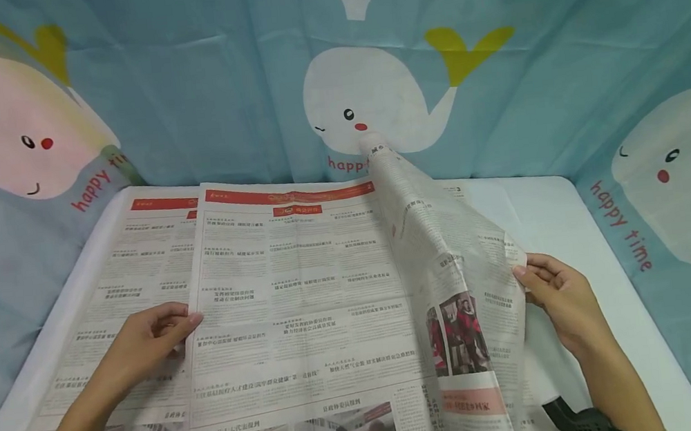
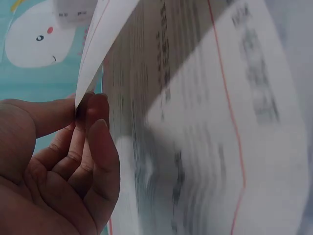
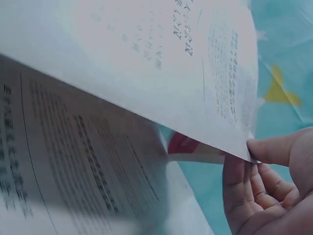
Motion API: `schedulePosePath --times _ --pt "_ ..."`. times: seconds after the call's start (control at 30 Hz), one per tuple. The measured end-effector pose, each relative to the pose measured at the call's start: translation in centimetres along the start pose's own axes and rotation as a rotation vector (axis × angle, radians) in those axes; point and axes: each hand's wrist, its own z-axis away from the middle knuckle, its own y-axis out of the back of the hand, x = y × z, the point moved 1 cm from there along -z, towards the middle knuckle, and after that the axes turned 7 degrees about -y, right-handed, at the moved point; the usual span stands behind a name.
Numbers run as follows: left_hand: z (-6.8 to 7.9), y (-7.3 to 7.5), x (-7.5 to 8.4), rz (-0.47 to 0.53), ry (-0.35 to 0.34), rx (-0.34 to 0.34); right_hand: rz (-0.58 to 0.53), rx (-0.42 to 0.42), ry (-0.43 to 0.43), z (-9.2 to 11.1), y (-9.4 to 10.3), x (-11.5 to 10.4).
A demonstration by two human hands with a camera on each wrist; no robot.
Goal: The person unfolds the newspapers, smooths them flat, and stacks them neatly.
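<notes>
The newspaper [image 1: 291, 304] is thin, matt paper, creased where one sheet lifts. The backdrop [image 1: 195, 77] is soft, matt printed cloth with folds. The table [image 1: 571, 221] looks smooth, white and faintly glossy.

A large white broadsheet newspaper with red headers and dense black print [image 1: 294, 304] lay spread open across the white table, colour photographs along its near edge. Its left pages rested flat, while the right-hand sheet [image 1: 450, 261] stood lifted and curled, its far corner peaking above the centre fold.
</notes>
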Motion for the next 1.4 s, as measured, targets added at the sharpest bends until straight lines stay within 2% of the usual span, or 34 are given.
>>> schedulePosePath --times 0.23,0.4,0.57,0.8,0.9,1.03,1.13,1.3,1.4 --pt "0.7 2.3 -1.6 -0.01 0.021 0.006 -0.02 0.026 0.003 0.2 1.7 0.5" --pt "0.8 3.3 -3.0 -0.04 0.051 -0.006 -0.023 0.008 0.014 0.3 2.2 1.0" --pt "0.7 3.6 -3.2 -0.093 0.08 -0.032 -0.013 0.01 -0.005 0.0 3.7 2.2" --pt "0.5 3.6 -2.5 -0.162 0.081 -0.011 0.01 0.02 -0.01 -0.7 5.8 3.9" --pt "0.3 3.8 -2.0 -0.201 0.089 -0.024 0.055 0.028 -0.016 -1.1 6.5 4.5" --pt "0.0 4.7 -3.0 -0.224 0.093 -0.035 0.187 0.065 -0.041 -1.1 6.7 4.6" --pt "-0.3 5.7 -3.7 -0.26 0.075 -0.012 0.252 0.085 -0.066 -1.0 6.8 4.9" --pt "-0.6 6.9 -3.9 -0.367 0.045 0.07 0.246 0.087 -0.093 -0.9 6.7 5.3" --pt "-0.7 7.5 -4.2 -0.394 0.051 0.088 0.26 0.08 -0.089 -0.8 6.5 5.4"
